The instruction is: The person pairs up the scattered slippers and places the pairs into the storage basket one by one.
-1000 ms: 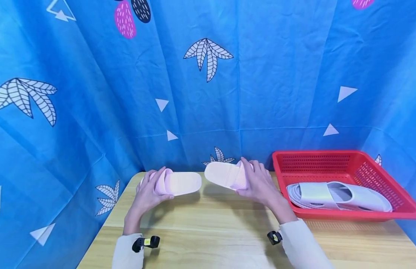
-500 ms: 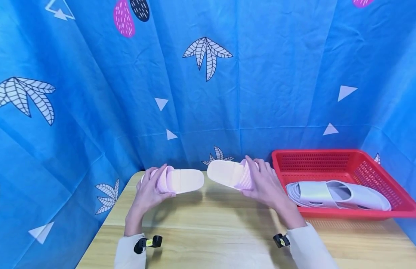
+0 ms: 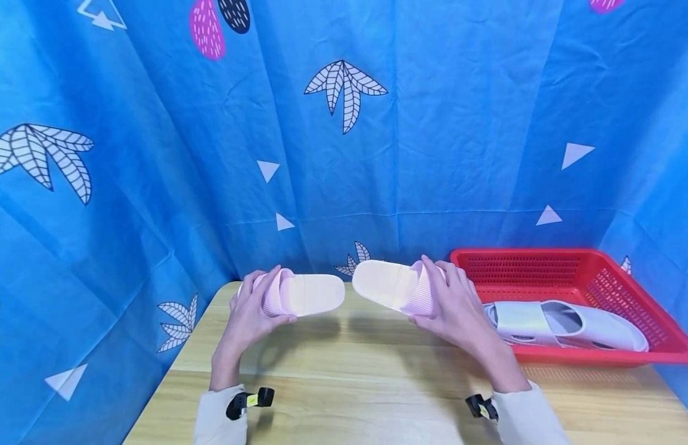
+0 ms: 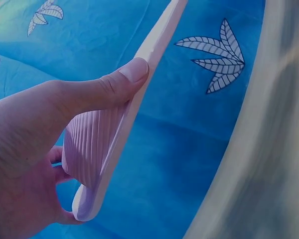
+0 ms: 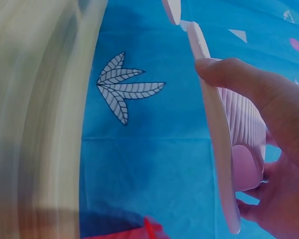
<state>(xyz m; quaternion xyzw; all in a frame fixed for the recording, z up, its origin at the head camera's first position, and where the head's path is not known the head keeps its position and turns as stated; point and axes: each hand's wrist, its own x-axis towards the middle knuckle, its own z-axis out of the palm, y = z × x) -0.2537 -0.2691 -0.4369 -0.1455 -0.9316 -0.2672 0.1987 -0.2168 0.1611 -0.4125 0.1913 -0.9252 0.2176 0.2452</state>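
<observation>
Each hand holds one pink slide slipper with a ribbed strap and a pale insole. My left hand (image 3: 249,315) grips the left slipper (image 3: 316,293) around its strap, thumb along the sole's near edge. The right slipper (image 3: 379,281) is held the same way by my right hand (image 3: 452,303), its heel end tilted up a little. The two heel ends point toward each other with a small gap between them. In the left wrist view the thumb presses the edge of the left slipper's sole (image 4: 114,134). The right wrist view shows the right slipper's ribbed strap (image 5: 241,117) under the fingers.
A red plastic basket (image 3: 577,355) stands at the right of the wooden table (image 3: 344,383). White slippers (image 3: 522,318) lie inside it, partly behind my right hand's forearm. A blue patterned curtain (image 3: 449,142) hangs right behind the table.
Both hands have shifted slightly to the right and up with their slippers. The right hand now overlaps the basket's left side. Both grips stay the same.
</observation>
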